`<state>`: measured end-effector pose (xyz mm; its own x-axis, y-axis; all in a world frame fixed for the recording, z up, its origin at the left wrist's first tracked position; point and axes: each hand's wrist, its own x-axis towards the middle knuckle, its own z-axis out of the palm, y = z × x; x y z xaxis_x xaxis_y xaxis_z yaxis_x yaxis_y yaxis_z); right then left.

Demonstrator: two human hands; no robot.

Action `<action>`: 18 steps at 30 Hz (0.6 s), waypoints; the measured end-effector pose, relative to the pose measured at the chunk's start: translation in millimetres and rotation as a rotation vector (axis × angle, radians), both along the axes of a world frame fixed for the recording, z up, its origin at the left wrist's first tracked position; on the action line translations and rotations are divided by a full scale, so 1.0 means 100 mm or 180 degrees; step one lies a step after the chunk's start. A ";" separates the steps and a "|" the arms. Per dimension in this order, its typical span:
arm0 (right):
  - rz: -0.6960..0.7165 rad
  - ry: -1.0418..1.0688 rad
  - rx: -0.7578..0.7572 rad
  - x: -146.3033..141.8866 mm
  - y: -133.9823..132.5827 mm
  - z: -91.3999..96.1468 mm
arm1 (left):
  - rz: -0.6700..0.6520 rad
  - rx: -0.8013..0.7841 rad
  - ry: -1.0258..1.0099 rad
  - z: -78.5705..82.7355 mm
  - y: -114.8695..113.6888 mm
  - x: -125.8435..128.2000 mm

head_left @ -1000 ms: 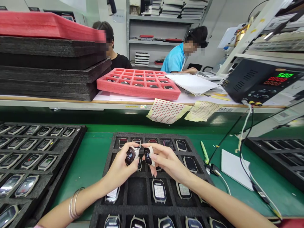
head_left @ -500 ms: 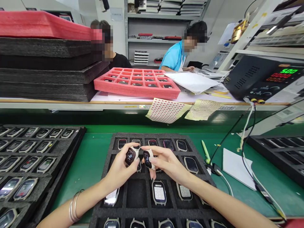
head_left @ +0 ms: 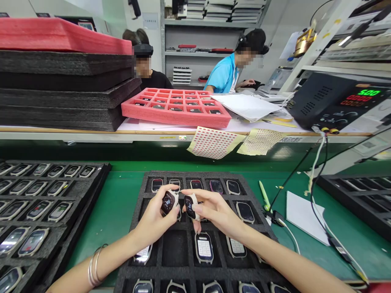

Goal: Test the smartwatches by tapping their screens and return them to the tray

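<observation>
Pinched between thumb and fingers of my left hand (head_left: 157, 213) is a smartwatch case (head_left: 168, 202) with a lit dark screen and no strap. My right hand (head_left: 214, 208) grips a second smartwatch case (head_left: 189, 206), its screen also lit and turned to the left. The two cases are held side by side, a small gap apart, above a black foam tray (head_left: 191, 252). Several watch cases sit in the tray's compartments. One of them (head_left: 204, 247) shows a white keypad-like screen just below my right fingers. My hands hide part of the second row.
Another foam tray of watch cases (head_left: 65, 195) lies at left, and one more (head_left: 345, 199) at right. A green pen (head_left: 264, 194), cables and white paper (head_left: 305, 215) are beside the middle tray. On the shelf stand a red foam tray (head_left: 177, 118) and a power supply (head_left: 339, 101). Two people sit beyond.
My hands and both watch cases stay almost in place. Across the shelf, the person at left has raised their head slightly, and the person in blue has lifted a hand.
</observation>
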<state>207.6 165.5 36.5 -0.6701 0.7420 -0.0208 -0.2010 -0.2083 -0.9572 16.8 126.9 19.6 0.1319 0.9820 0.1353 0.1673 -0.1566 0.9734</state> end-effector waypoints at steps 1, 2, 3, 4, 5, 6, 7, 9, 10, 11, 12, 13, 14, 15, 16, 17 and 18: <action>-0.0002 0.0007 0.0022 0.00 0.00 0.00 | 0.0026 0.0009 -0.0007 0.00 0.00 0.00; -0.0007 0.0004 0.0040 0.01 0.00 0.01 | 0.0039 0.0026 -0.0020 -0.01 0.00 0.00; -0.0015 -0.0005 0.0053 0.01 -0.01 0.01 | 0.0034 0.0046 -0.0028 -0.01 0.00 0.00; -0.0023 -0.0023 0.0059 0.01 -0.01 0.02 | 0.0025 0.0058 -0.0022 -0.01 0.00 0.00; -0.0032 -0.0043 0.0067 0.01 -0.01 0.02 | 0.0013 0.0064 -0.0009 -0.02 0.00 -0.01; -0.0035 -0.0065 0.0074 0.02 -0.01 0.02 | 0.0007 0.0051 0.0008 -0.01 0.00 -0.01; -0.0035 -0.0079 0.0081 0.02 -0.01 0.03 | 0.0006 0.0034 0.0023 -0.01 0.00 -0.01; -0.0018 -0.0109 0.0106 0.02 -0.01 0.03 | 0.0047 0.0048 0.0056 0.00 0.00 -0.01; -0.0009 -0.0129 0.0121 0.02 -0.01 0.03 | 0.0076 0.0072 0.0068 0.01 0.00 -0.01; -0.0004 -0.0153 0.0131 0.03 -0.01 0.03 | 0.0088 0.0095 0.0073 0.01 0.00 -0.01; -0.0005 -0.0176 0.0136 0.03 -0.01 0.03 | 0.0085 0.0108 0.0062 0.01 0.00 -0.01; -0.0009 -0.0192 0.0134 0.03 -0.01 0.02 | 0.0079 0.0107 0.0036 0.02 0.00 -0.01; -0.0011 -0.0196 0.0114 0.03 -0.01 0.02 | 0.0075 0.0064 -0.0011 0.02 -0.01 0.00; -0.0007 -0.0175 0.0072 0.03 -0.01 0.02 | 0.0083 -0.0011 -0.0082 0.02 -0.01 0.00; 0.0003 -0.0134 0.0012 0.03 -0.01 0.02 | 0.0105 -0.0100 -0.0173 0.02 -0.01 0.01; 0.0020 -0.0080 -0.0059 0.03 0.00 0.02 | 0.0127 -0.0183 -0.0292 0.02 -0.01 0.01; 0.0032 -0.0019 -0.0134 0.03 0.00 0.03 | 0.0147 -0.0257 -0.0451 0.02 0.00 0.02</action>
